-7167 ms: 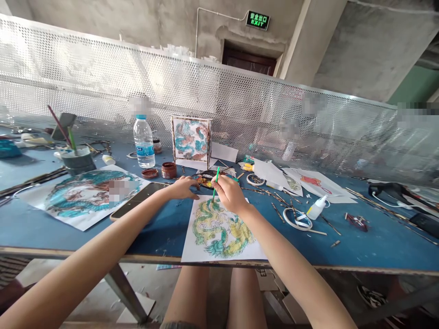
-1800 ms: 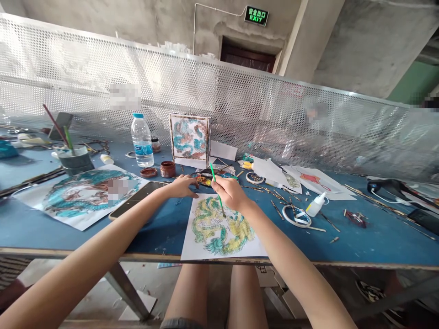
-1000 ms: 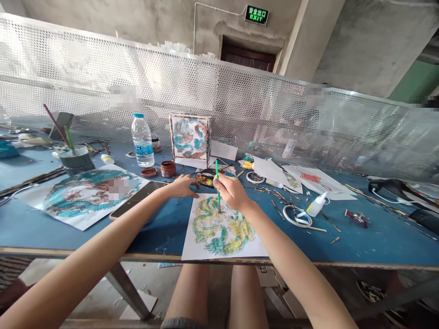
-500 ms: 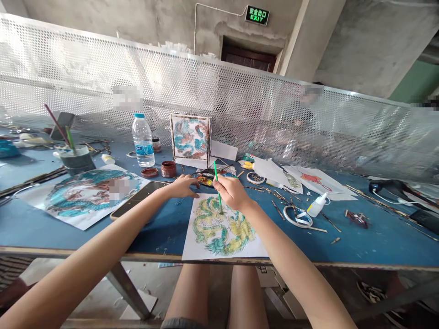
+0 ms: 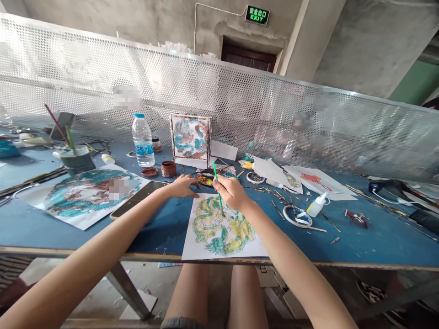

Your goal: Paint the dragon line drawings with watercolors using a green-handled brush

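My right hand [image 5: 230, 192] grips a thin green paintbrush [image 5: 216, 183], its tip down on the upper part of a yellow and green dragon painting [image 5: 221, 228] on white paper at the table's front edge. My left hand [image 5: 183, 186] lies flat with its fingers stretched out on the blue table [image 5: 164, 228], touching the paper's top left corner and the small dark paint palette [image 5: 206, 177] just behind it.
A phone [image 5: 137, 198] and a large teal dragon painting [image 5: 85, 192] lie to the left. Behind stand a water bottle [image 5: 143, 140], two brown paint jars [image 5: 168, 169], a framed painting [image 5: 191, 139], a brush cup [image 5: 77, 160]. Glue bottle [image 5: 316, 205], tape rings, sticks right.
The brush has tilted back and forth a little in my right hand, its tip staying on the painting. My left hand has not moved.
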Motion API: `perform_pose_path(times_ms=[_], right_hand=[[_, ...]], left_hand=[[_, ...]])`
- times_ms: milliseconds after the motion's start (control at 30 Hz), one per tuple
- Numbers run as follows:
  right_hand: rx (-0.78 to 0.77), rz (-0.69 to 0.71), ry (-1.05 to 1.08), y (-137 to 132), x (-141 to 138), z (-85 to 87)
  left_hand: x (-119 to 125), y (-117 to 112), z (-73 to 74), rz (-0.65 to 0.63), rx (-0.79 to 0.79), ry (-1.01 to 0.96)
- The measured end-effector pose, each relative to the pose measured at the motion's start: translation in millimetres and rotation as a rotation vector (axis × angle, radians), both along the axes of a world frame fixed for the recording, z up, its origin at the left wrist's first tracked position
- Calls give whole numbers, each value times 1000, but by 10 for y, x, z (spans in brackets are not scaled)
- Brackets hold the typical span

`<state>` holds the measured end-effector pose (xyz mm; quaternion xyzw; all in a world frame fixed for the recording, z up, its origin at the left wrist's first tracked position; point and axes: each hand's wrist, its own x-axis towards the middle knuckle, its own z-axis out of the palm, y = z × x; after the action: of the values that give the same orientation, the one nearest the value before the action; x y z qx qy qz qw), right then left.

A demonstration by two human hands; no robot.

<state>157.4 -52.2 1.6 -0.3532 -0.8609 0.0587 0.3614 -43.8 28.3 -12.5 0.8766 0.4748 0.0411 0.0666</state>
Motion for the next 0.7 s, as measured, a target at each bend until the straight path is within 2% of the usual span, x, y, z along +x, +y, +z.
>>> perform_pose_path(times_ms=[100,233,433,600,700], right_hand=[[-9,21,44,-7,1,-3],[29,-37,168,-22,15,6],[77,-11,74,-15,-30,-20],[-15,33,63,-27,-70,-32],[-28,41,129,-37,-55,-18]], left_hand=[[-7,16,-14,-4,9,-3],[-19,34,-27,-2,-5,-19],[-14,26,-24,-18,8,-22],[-9,22,-25,-26,5,-31],[-12,25,-25,-25,0,-39]])
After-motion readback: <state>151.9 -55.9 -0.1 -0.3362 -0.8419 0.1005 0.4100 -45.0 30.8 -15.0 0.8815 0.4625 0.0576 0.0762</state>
